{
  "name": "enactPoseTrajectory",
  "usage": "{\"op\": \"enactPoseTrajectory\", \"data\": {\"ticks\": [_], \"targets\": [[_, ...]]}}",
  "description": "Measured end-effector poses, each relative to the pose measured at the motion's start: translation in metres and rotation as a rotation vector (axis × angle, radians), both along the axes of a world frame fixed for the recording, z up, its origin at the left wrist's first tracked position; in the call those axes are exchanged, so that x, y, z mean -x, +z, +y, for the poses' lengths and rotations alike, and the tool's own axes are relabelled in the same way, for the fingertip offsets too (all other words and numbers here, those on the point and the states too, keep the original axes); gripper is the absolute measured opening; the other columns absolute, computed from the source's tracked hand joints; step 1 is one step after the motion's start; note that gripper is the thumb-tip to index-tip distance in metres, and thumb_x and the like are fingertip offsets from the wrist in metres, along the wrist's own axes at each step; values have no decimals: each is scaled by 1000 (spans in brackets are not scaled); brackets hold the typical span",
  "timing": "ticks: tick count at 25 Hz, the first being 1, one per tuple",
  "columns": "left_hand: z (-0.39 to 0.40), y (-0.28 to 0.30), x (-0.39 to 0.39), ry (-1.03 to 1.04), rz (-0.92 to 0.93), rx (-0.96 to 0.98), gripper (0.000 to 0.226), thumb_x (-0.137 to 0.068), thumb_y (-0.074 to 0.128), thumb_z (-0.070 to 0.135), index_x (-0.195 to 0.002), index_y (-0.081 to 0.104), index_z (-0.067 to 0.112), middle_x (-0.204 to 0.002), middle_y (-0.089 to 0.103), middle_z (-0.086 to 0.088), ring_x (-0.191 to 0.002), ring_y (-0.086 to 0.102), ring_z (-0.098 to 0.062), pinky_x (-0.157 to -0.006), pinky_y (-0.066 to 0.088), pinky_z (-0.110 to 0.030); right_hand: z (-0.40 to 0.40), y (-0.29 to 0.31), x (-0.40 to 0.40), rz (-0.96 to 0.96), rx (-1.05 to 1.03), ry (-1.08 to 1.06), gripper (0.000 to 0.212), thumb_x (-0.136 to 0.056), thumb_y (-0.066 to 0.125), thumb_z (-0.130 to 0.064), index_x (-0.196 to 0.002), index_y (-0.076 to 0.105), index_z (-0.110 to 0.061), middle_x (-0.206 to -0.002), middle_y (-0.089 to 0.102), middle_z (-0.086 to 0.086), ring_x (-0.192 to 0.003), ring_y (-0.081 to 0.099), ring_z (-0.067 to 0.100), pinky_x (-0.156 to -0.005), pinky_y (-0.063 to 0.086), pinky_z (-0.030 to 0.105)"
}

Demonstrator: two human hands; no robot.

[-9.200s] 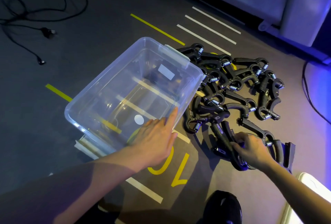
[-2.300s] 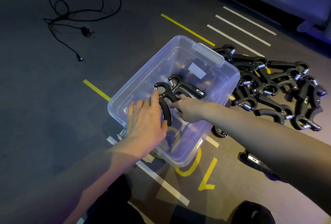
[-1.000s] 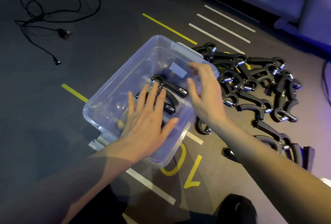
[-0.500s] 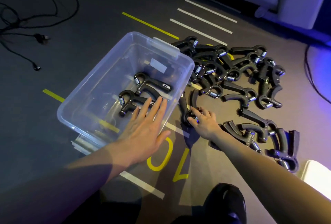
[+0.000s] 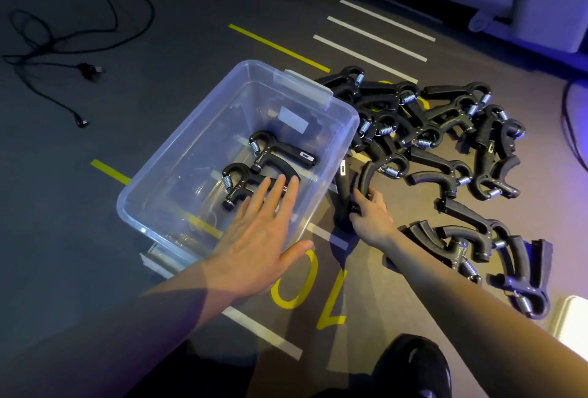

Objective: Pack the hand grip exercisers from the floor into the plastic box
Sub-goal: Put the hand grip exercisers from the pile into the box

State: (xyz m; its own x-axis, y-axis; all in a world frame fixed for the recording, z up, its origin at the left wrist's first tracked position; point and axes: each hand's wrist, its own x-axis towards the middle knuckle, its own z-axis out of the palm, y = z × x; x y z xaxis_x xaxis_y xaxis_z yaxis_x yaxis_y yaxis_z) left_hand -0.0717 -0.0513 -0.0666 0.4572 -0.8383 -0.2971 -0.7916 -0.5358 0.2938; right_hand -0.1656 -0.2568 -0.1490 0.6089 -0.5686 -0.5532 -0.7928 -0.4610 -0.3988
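A clear plastic box (image 5: 178,156) stands on the floor with two black hand grip exercisers (image 5: 280,156) lying inside. My left hand (image 5: 261,238) lies flat with straight fingers over the box's near right corner. Just right of the box, my right hand (image 5: 369,216) grips a black exerciser (image 5: 353,184) whose handles point up and away from me. Several more exercisers (image 5: 445,130) lie piled on the floor to the right, and a few others (image 5: 477,254) lie beside my right forearm.
A tangled black cable (image 5: 63,47) lies on the floor at far left. Yellow and white tape lines and a yellow "10" (image 5: 311,289) mark the floor. A white cabinet base (image 5: 525,0) stands at the top right. My black shoe (image 5: 413,362) is at the bottom edge.
My right hand came out of the box, reached down to the floor right of it and closed on an exerciser. My left hand stayed on the box's near corner.
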Motion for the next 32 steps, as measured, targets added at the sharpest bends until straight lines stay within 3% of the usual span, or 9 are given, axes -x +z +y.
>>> {"op": "enactPoseTrajectory", "data": {"ticks": [5, 9, 11, 13, 17, 21, 25, 29, 32], "targets": [[3, 3, 2, 19, 38, -13, 84, -87, 24, 65, -131, -35, 25, -155, -22, 1, -142, -18, -18, -118, 7, -42, -4, 39, 30, -436, 91, -172, 60, -88, 39, 8, -144, 37, -15, -152, 16, 8, -143, 17, 22, -111, 12, 18], [5, 3, 2, 43, 39, 16, 86, -76, 7, 76, -135, -32, 26, -155, -19, 0, -143, -17, -17, -118, -1, -39, -18, 96, 22, -739, 207, -333, 52, -91, 40, 6, -140, 43, -11, -146, 27, 6, -137, 26, 12, -90, 17, -10], [6, 3, -2, 88, 38, 34, 90, -68, -5, 74, -142, -25, 25, -156, -19, 2, -143, -17, -15, -116, -5, -36, -18, 127, 12, -917, 232, -331, 51, -87, 41, 0, -137, 47, -12, -141, 33, 3, -128, 33, 0, -94, 24, -6], [7, 6, -10, 153, 33, 102, 90, -72, -3, 72, -146, -16, 23, -157, -13, 3, -143, -13, -14, -117, -4, -37, -12, 146, -2, -1007, 195, -271, 55, -81, 43, -6, -136, 49, -13, -138, 39, 4, -123, 37, -7, -107, 29, 11], [12, 20, -31, 294, 125, 470, 86, -79, 21, 67, -149, 3, 20, -155, 15, 2, -140, 13, -11, -113, 11, -24, 32, 155, -41, -993, -215, -225, 64, -69, 51, -26, -132, 51, -17, -124, 43, 6, -119, 47, 17, -110, 34, 48], [26, 29, -56, 459, 247, 800, 80, -84, 30, 62, -148, 14, 16, -148, 34, 0, -133, 36, -10, -106, 28, -21, 72, 145, -67, -820, -265, 158, 55, -75, 43, -12, -124, 51, -36, -121, 43, -9, -122, 40, 4, -114, 30, 34], [47, 37, -85, 446, 240, 810, 70, -80, 50, 54, -140, 35, 22, -128, 54, 7, -111, 55, -2, -94, 42, -17, 99, 132, -89, -723, -370, 371, 57, -75, 42, -9, -130, 56, -19, -132, 38, 1, -129, 36, 3, -113, 29, 25], [56, 37, -95, 409, 122, 742, 30, -84, 53, 37, -107, 61, 19, -79, 65, 8, -78, 65, -15, -72, 53, -27, 116, 122, -103, -739, -423, 371, 56, -71, 43, -7, -125, 55, -20, -125, 43, 5, -127, 45, 19, -110, 34, 43], [64, 38, -98, 316, -65, 538, 22, -89, 54, 37, -103, 59, 21, -65, 54, 0, -67, 57, -35, -57, 46, -39, 115, 120, -104, -799, -285, 91, 22, -84, 44, -19, -98, 55, -31, -110, 55, 2, -106, 55, 12, -99, 42, 32]]}}
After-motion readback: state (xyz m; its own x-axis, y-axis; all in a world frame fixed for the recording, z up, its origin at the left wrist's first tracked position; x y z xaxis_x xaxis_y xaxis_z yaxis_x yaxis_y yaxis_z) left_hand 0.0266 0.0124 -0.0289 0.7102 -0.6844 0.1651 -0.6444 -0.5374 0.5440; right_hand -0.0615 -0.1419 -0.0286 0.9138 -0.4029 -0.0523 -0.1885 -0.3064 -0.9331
